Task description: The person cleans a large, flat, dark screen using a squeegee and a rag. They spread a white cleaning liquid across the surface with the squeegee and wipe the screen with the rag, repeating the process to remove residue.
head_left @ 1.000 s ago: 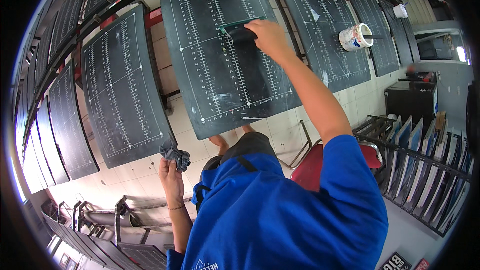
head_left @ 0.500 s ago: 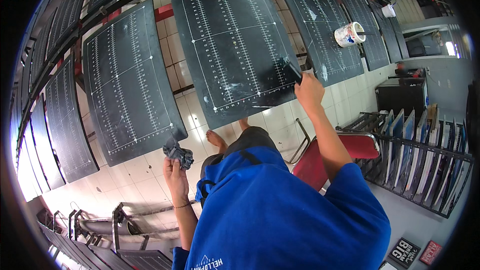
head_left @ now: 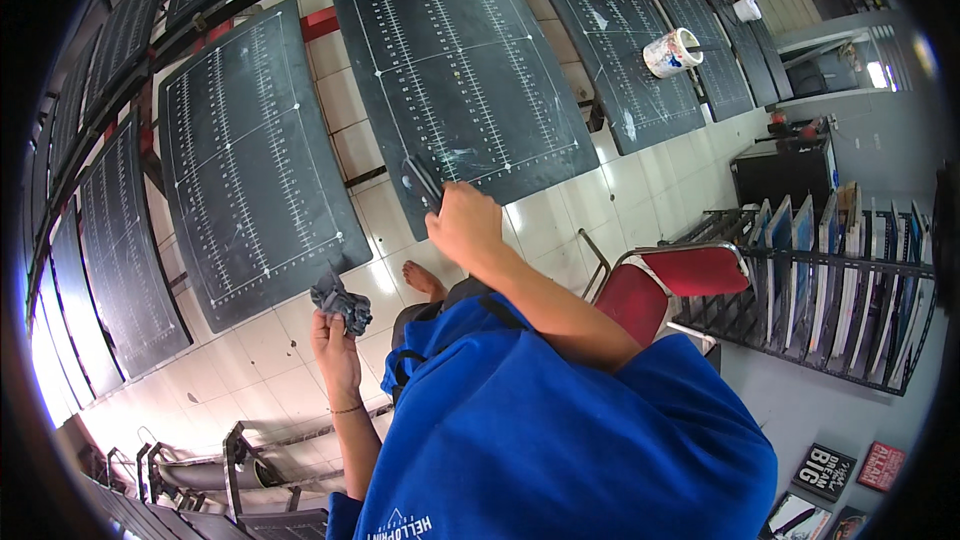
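Note:
A crumpled dark grey rag [head_left: 341, 304] is pinched in my left hand [head_left: 336, 348], low beside the near corner of the left board [head_left: 265, 155]. My right hand [head_left: 466, 225] is closed around a slim black hand tool [head_left: 423, 183]; its exact kind does not show. The tool is over the near left corner of the middle black board [head_left: 480, 100], which carries white ruler lines and pale smears. Whether the tool touches the surface, I cannot tell.
A paint-stained white tub [head_left: 668, 55] with a dark stick in it stands on the right board [head_left: 615, 90]. Near my right side are a red chair [head_left: 690, 270] and a rack of upright frames [head_left: 830, 290]. Gaps between the boards show the tiled floor [head_left: 350, 155].
My right hand has swept left with the black tool, from the near right corner of the middle board to its near left corner. The left hand still holds the rag, nearly unmoved.

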A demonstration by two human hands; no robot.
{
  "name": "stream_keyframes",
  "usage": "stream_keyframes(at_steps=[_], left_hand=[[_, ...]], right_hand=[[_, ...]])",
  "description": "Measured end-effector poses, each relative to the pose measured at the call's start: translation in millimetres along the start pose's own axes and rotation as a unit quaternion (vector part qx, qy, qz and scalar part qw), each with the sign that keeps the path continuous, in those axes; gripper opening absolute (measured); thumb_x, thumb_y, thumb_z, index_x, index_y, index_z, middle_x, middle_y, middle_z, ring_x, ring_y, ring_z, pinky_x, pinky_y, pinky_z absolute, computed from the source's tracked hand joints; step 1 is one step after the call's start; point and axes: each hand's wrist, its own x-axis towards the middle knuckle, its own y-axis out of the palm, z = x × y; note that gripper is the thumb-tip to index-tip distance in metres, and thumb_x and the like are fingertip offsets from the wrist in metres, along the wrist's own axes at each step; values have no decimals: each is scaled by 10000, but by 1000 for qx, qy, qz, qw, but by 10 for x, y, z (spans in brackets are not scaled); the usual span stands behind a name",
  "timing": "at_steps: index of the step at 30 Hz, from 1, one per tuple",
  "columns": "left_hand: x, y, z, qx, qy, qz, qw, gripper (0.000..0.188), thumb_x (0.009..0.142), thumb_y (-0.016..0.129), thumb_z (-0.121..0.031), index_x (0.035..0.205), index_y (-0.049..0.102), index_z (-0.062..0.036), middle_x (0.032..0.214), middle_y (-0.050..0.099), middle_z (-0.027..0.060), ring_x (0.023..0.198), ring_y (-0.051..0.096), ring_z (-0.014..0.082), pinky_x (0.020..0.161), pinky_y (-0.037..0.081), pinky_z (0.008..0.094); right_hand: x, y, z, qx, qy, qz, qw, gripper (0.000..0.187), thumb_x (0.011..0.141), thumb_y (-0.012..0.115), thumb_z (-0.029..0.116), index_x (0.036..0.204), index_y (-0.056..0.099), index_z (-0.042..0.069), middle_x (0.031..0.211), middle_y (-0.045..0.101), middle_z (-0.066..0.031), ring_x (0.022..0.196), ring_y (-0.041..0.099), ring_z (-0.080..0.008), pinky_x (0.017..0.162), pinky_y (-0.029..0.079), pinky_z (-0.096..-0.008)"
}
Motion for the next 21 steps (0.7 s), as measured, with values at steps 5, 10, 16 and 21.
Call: stream_keyframes(at_steps=[5,10,16,21], left_hand=[[-114,-124,-133,-12,34,-30,999,192,1018,514,-59,1205,546,-32,1145,628,49,1019,618,133,893,527,308],[-249,-197,-105,-13,37,-54,998,194,1010,504,-37,1199,545,-27,1139,628,47,1016,616,133,896,530,316],[-342,-327,23,-45,61,-112,991,195,1012,487,-28,1196,549,-25,1134,627,57,1001,617,133,895,534,319],[-273,-322,144,-53,68,-131,988,190,1015,485,-27,1194,547,-20,1136,624,61,996,619,132,889,537,316]], right_hand=[[530,-561,42,67,-1,43,997,326,757,688,232,1014,693,32,951,709,-181,852,692,-361,789,535,-483],[1019,-302,-232,-17,-261,-103,960,348,766,667,79,1113,693,87,1083,694,-92,988,660,-312,847,532,-430],[-23,-90,-691,-55,-336,-55,939,470,678,677,15,1145,671,65,1108,661,-46,1029,631,-257,830,535,-386],[-93,-548,-831,-61,-290,-53,954,495,677,654,-20,1155,689,104,1149,687,-45,1050,650,-265,867,536,-369]])
